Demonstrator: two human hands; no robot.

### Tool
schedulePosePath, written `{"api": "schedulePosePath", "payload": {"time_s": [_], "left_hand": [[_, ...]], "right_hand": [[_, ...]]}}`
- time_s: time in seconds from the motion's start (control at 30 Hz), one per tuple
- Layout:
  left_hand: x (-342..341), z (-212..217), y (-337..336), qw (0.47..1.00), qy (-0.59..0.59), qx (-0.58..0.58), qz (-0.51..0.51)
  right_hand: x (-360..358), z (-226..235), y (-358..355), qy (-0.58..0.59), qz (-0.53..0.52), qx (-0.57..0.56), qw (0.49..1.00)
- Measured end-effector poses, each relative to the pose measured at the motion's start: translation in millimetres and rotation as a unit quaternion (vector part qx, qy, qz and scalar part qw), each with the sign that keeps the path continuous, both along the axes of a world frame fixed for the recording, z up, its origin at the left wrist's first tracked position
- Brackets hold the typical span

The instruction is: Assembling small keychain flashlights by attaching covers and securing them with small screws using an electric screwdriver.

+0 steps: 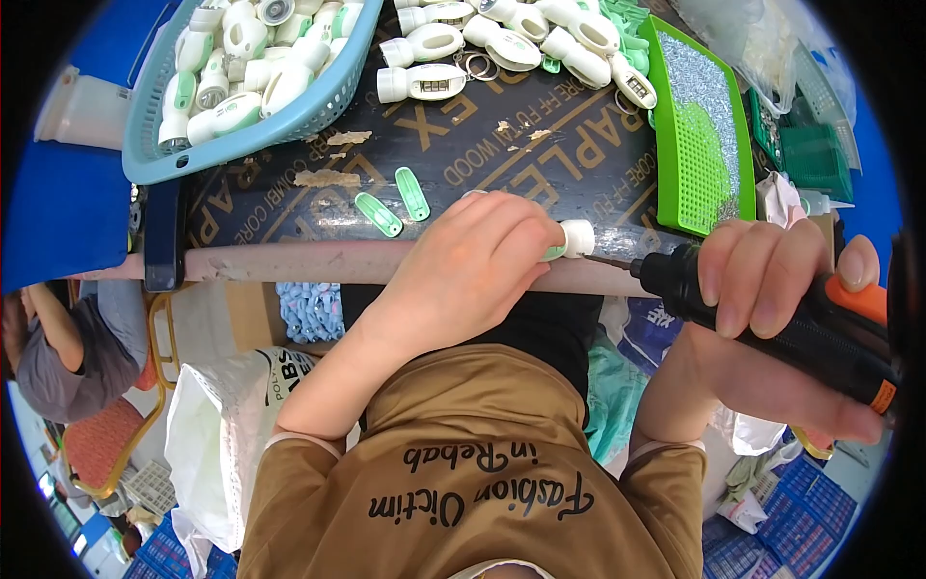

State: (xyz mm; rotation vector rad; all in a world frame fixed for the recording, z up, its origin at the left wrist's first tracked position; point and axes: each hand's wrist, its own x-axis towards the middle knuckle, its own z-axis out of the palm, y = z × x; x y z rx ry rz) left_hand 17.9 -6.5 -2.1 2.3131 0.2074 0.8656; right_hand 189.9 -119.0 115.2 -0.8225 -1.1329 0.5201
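My left hand [473, 253] presses a small white-and-green flashlight [578, 238] against the table's near edge. Its fingers are wrapped over the body, so mostly the round white head shows. My right hand [772, 280] grips a black electric screwdriver [680, 280] with an orange part. The thin bit points left, its tip close to the flashlight head; whether they touch I cannot tell. Left of my left hand, two light green oval covers [377, 214] lie on the dark table [434, 145].
A blue basket [140, 145] full of similar flashlights stands at the far left. Several more flashlights [422, 83] lie at the back. To the right, a green tray [683, 145] holds many small silvery pieces. A dark phone-like slab [165, 236] lies by the left edge. Another person [68, 347] sits at left.
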Motion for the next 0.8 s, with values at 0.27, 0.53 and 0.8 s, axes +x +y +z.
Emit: {"api": "schedulePosePath", "payload": {"time_s": [0.27,0.53,0.8], "left_hand": [[0.2,13.0,0.7,1.0,-0.011,0.012,0.023],[3.5,22.7,-9.3,0.996,-0.093,-0.015,0.006],[2.3,38.9,-15.3,0.995,-0.084,-0.048,0.018]], "right_hand": [[5.8,9.1,-35.8,0.003,-0.008,0.004,1.0],[-17.1,9.2,-18.1,0.003,-0.014,0.003,1.0],[-27.5,-8.9,-6.7,0.047,-0.041,0.113,0.992]]}}
